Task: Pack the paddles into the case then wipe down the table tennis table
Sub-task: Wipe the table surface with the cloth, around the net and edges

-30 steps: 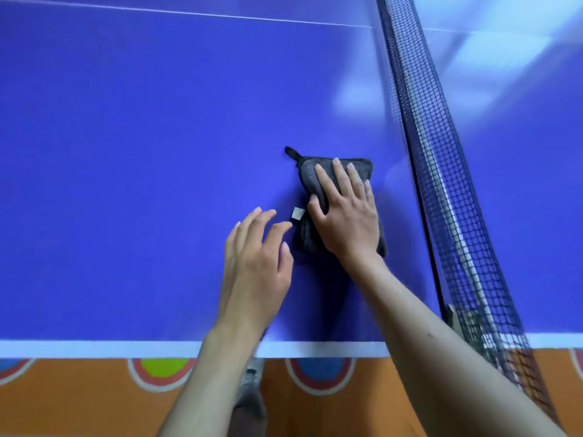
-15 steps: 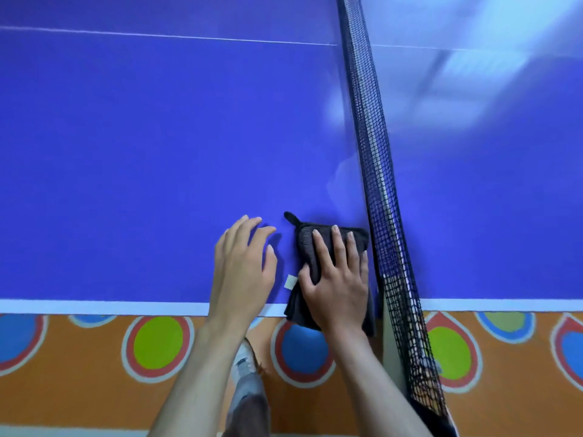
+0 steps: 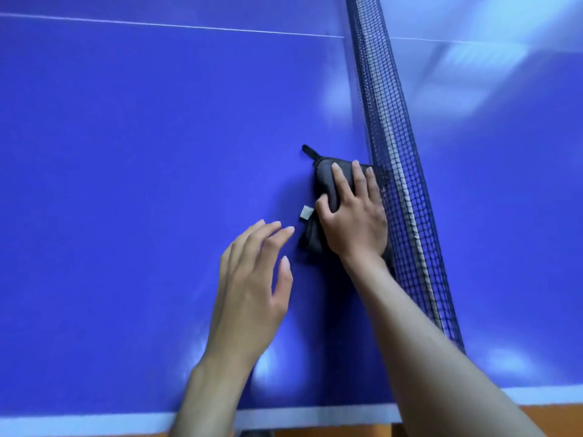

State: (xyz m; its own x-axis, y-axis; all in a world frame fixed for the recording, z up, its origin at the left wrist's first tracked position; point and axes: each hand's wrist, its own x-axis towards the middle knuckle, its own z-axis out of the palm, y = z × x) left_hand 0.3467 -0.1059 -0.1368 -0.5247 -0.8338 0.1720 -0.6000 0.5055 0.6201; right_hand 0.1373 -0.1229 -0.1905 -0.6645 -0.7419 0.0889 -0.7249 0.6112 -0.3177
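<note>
Right grip (image 3: 351, 212) lies flat on the dark cloth (image 3: 325, 187) and presses it onto the blue worktop (image 3: 142, 152), with the fingers straight and spread and the thumb resting against the left edge of the cloth. This cloth is folded, it has a small loop at its far left corner and a small white tag (image 3: 306, 212) that sticks out on the left side, close to the thumb. The right side of the cloth is just beside the black net (image 3: 397, 171), and I cannot tell if it touches the net. Left grip (image 3: 252, 279) holds nothing; its fingers are relaxed and a little apart, and they point toward the cloth, with the fingertips near the white tag but not touching it. If the left palm rests on the worktop or stays above it, I cannot tell. A thin white line crosses the worktop at the far side, and a white border runs along the near edge.
</note>
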